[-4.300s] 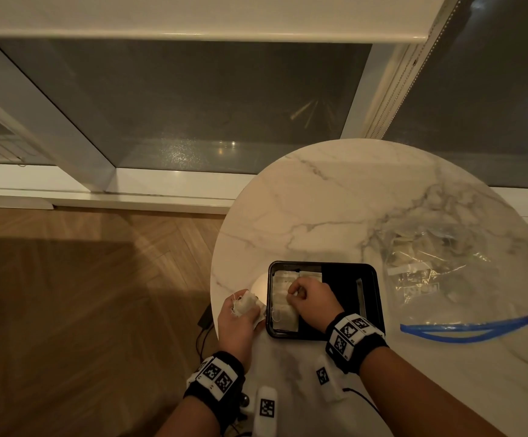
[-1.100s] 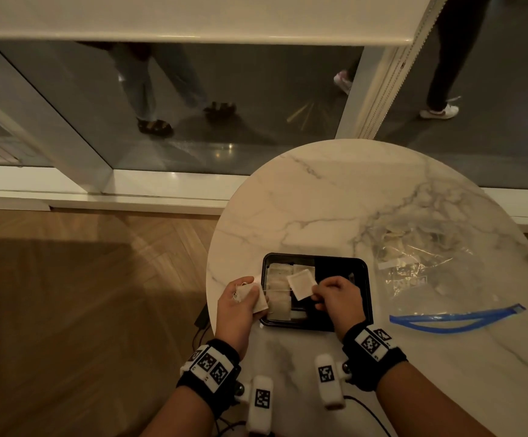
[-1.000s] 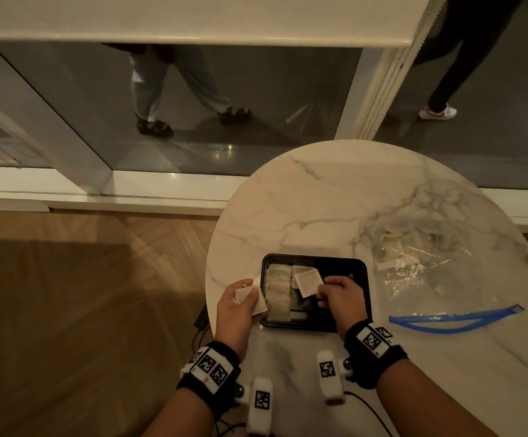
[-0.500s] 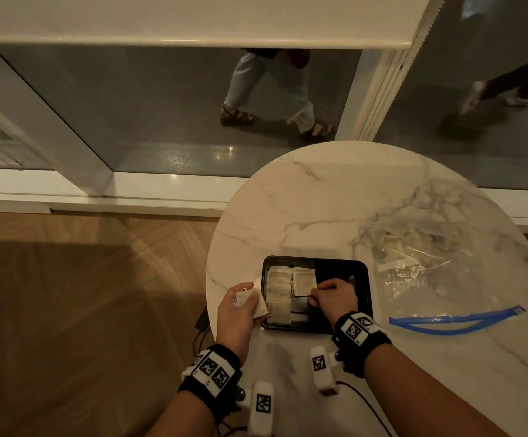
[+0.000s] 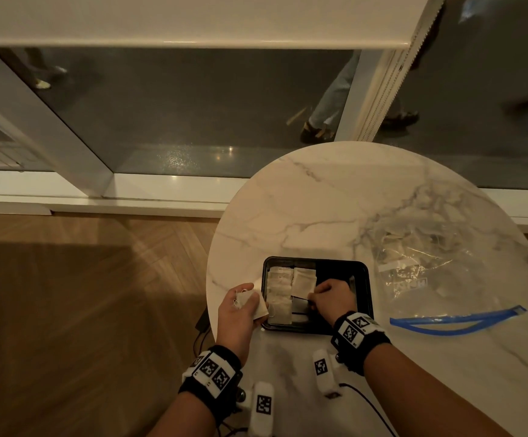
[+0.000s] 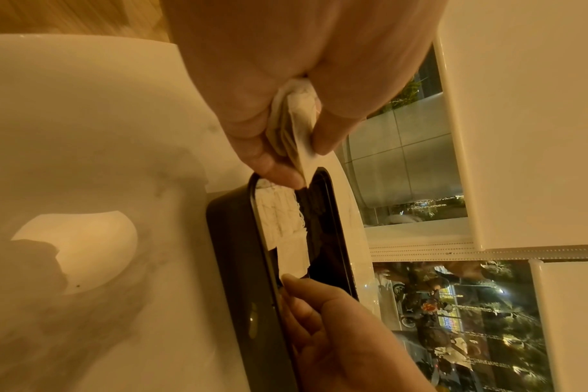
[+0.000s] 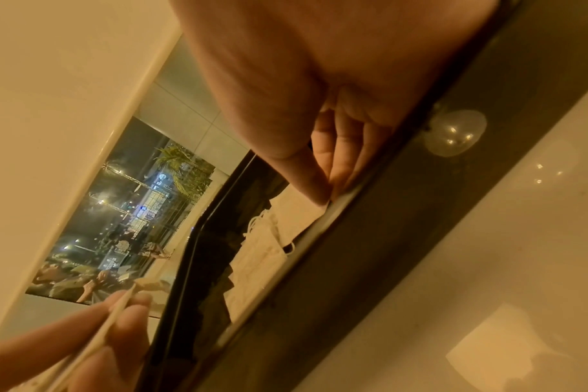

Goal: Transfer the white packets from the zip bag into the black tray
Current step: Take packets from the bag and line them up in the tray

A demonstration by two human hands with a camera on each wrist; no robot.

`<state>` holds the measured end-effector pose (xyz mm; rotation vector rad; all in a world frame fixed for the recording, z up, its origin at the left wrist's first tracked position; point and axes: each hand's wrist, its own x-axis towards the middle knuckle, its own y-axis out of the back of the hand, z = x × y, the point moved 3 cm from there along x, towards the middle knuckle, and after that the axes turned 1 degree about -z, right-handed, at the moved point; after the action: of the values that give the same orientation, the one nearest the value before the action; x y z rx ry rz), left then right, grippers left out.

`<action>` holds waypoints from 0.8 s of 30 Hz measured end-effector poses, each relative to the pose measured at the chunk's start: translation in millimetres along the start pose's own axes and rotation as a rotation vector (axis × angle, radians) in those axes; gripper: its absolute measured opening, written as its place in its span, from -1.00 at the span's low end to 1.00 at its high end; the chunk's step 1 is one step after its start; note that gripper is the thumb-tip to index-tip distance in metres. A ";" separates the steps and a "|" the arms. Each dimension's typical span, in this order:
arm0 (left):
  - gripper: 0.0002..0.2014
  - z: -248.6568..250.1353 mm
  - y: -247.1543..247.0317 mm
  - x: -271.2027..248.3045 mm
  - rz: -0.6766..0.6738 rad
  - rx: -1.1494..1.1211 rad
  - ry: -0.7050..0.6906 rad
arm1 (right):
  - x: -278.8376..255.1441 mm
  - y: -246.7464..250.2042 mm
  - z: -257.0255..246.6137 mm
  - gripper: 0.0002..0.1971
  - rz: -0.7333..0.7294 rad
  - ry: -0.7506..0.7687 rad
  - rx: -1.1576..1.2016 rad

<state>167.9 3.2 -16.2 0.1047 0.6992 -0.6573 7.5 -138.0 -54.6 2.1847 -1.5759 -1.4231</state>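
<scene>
The black tray point(image 5: 335, 271) sits near the table's front left, with a column of white packets point(image 5: 279, 290) along its left side. My right hand point(image 5: 332, 298) is inside the tray. Its thumb and finger pinch the near corner of one white packet point(image 5: 303, 280) point(image 7: 299, 214), which lies flat beside that column. My left hand point(image 5: 239, 313) hovers at the tray's left edge and grips a small stack of packets point(image 5: 250, 302) point(image 6: 297, 130). The clear zip bag point(image 5: 429, 272), with more packets inside, lies to the right with its blue zip point(image 5: 454, 318) facing me.
The round marble table point(image 5: 319, 209) stands against a glass wall, and its left edge is close to my left hand. Wood floor point(image 5: 83, 294) lies to the left. Beyond the glass point(image 5: 193, 105), people's legs are passing by.
My right hand has carried one packet down into the tray and laid it flat beside the left column. The left hand has kept its stack at the tray's edge.
</scene>
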 end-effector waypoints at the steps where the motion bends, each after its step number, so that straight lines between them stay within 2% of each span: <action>1: -0.82 0.2 -0.1 -0.1 0.000 -0.001 0.001 | 0.2 0.2 -0.6 -0.86 -0.003 0.012 -0.012; 5: -0.82 0.9 0.1 -1.2 -0.001 -0.007 0.009 | 1.7 2.0 -2.3 -0.85 0.013 0.055 -0.062; 9: -0.82 4.1 0.1 -3.7 -0.010 -0.021 0.000 | 0.5 2.9 -5.8 -0.70 0.027 0.095 -0.076; 15: -0.82 5.2 -0.8 -4.3 -0.019 -0.023 -0.010 | 2.9 2.1 -7.5 -0.71 0.023 0.112 -0.070; 21: -0.80 8.0 -1.6 -4.5 -0.040 -0.040 0.002 | -4.2 7.3 -15.7 -0.83 0.054 0.171 0.022; 24: -0.65 16.2 -9.2 -10.4 -0.143 -0.098 0.027 | -23.4 7.1 -26.6 -0.94 -0.035 0.297 0.150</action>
<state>165.6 -3.5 3.9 -0.0273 0.7686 -0.7580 20.9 -133.9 -21.4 2.3826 -1.5866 -0.9576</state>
